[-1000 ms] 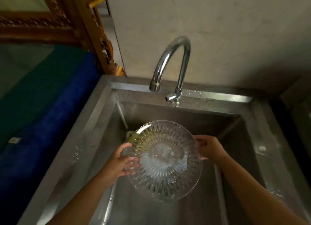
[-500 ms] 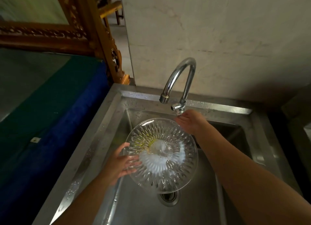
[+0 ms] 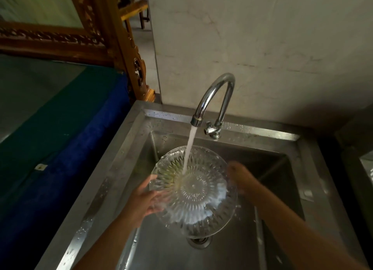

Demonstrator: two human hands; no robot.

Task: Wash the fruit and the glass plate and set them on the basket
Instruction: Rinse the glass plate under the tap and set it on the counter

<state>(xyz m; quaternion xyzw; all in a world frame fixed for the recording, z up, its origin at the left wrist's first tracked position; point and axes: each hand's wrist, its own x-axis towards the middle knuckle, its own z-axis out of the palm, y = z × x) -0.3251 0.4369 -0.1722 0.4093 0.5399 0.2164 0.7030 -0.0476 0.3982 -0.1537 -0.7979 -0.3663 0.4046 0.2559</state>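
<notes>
A: Where was the glass plate (image 3: pixel 193 191) at that moment?

B: Over the steel sink (image 3: pixel 314 168), tilted, held above the drain (image 3: pixel 198 239) with its patterned face turned up toward the camera. A stream of water (image 3: pixel 188 148) ran from the curved chrome faucet (image 3: pixel 214 104) and struck the plate just above its middle. Some yellowish-green residue showed on the plate's upper left part.

A: And the hands?

B: The left hand (image 3: pixel 144 202) held the plate by its left edge: the thumb lay over the rim on top and the fingers were curled beneath, seen through the glass. The right hand (image 3: pixel 238 177) was at the plate's right edge (it was badly blurred), so I could not tell whether its fingers were spread, pressed together or gripping the rim, nor even whether it touched the glass.

A: Was there any fruit or a basket in view?

B: I could make out neither.

A: What else was around?

B: The faucet's small tap handle (image 3: pixel 210 130) sat at its base on the sink's back ledge, which was dotted with water drops. Behind that stood a pale, stained wall (image 3: pixel 262 47). To the left of the sink lay a surface covered in blue and green cloth (image 3: pixel 70 138), and beyond it stood a carved wooden frame (image 3: pixel 113 47) in a golden-brown tone. Both forearms reached in from the bottom of the view.
</notes>
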